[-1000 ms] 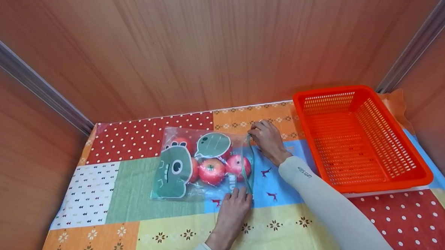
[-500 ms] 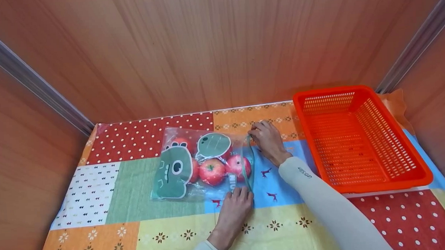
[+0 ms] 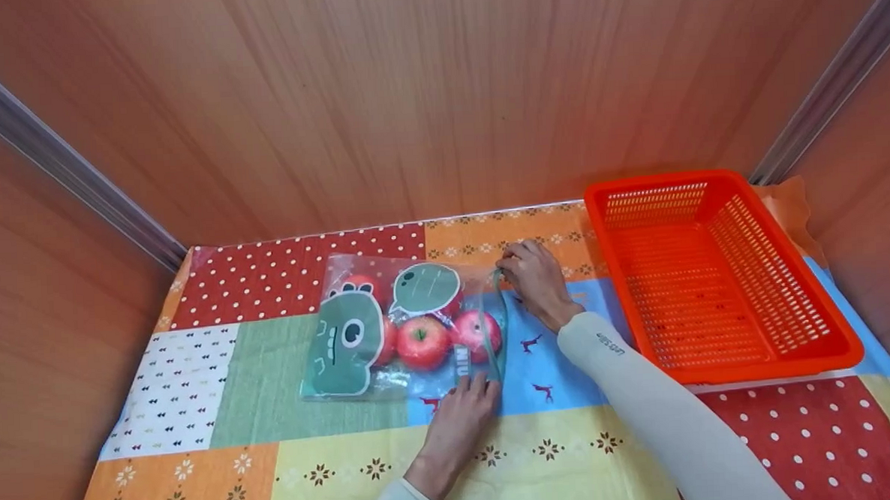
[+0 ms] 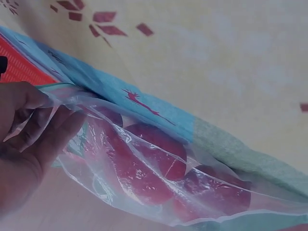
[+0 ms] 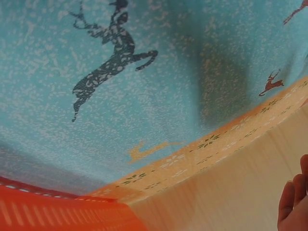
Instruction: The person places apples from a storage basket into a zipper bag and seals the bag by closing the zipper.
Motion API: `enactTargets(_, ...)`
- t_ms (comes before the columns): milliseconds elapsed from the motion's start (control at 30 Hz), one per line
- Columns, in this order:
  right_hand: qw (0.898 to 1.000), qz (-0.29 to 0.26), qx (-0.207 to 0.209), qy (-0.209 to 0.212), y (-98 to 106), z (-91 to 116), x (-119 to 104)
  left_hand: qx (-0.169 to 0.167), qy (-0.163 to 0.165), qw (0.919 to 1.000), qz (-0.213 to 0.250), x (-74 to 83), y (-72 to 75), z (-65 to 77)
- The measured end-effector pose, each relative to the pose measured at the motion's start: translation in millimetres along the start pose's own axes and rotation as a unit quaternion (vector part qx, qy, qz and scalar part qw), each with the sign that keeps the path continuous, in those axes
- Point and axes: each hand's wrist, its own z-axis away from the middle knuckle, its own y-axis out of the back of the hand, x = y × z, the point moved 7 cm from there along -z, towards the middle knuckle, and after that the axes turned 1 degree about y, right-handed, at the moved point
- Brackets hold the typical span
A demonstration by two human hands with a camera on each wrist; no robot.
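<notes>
A clear plastic zip bag (image 3: 391, 391) with green dinosaur prints lies flat on the patchwork cloth, its green-edged mouth facing right. Several red apples (image 3: 423, 343) show through it. My left hand (image 3: 458, 422) pinches the near corner of the mouth; in the left wrist view, the thumb and fingers (image 4: 62, 127) hold the plastic film beside the apples. At the far corner, my right hand (image 3: 538, 282) pinches the green edge strip (image 3: 501, 308). Only some fingertips (image 5: 287, 199) of that hand appear in the right wrist view, where the bag is out of sight.
An orange-red plastic basket (image 3: 706, 284) with slotted walls stands to the right, beside my right forearm. The patchwork cloth (image 3: 350, 479) covers the table. Wood-grain panels (image 3: 438, 92) rise behind and at both sides.
My left hand has shifted slightly left with the near corner of the bag's mouth. My right hand and the apples stay about where they were.
</notes>
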Motion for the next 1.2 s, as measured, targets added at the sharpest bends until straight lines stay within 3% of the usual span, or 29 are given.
enactTargets(200,1.0,0.019,0.003,0.011,2.2,-2.0,-1.4,-0.017,-0.012,0.9998,0.004,-2.3,-3.6,3.6)
enactTargets(367,1.0,-0.025,0.001,-0.009,4.8,-1.1,-0.3,-0.001,-0.021,0.9997,0.012,-4.1,-0.8,7.9)
enactTargets(467,0.999,-0.044,-0.004,-0.03,6.5,-0.8,0.8,0.011,-0.013,0.9991,0.04,-7.9,2.2,9.9)
enactTargets(600,0.999,-0.031,-0.011,-0.039,9.1,-2.0,-0.2,0.044,0.014,0.9942,0.097,-16.9,8.5,12.6)
enactTargets(700,0.998,-0.04,-0.008,-0.047,11.8,-2.2,-0.7,0.088,0.037,0.9852,0.142,-25.2,16.0,15.2)
enactTargets(867,0.996,-0.066,-0.001,-0.059,16.2,-2.0,-2.2,0.162,0.068,0.9638,0.201,-38.6,31.0,20.8)
enactTargets(1200,0.998,0.003,-0.024,-0.059,29.0,-7.0,-6.2,0.213,0.132,0.9297,0.27,-61.4,48.7,28.8)
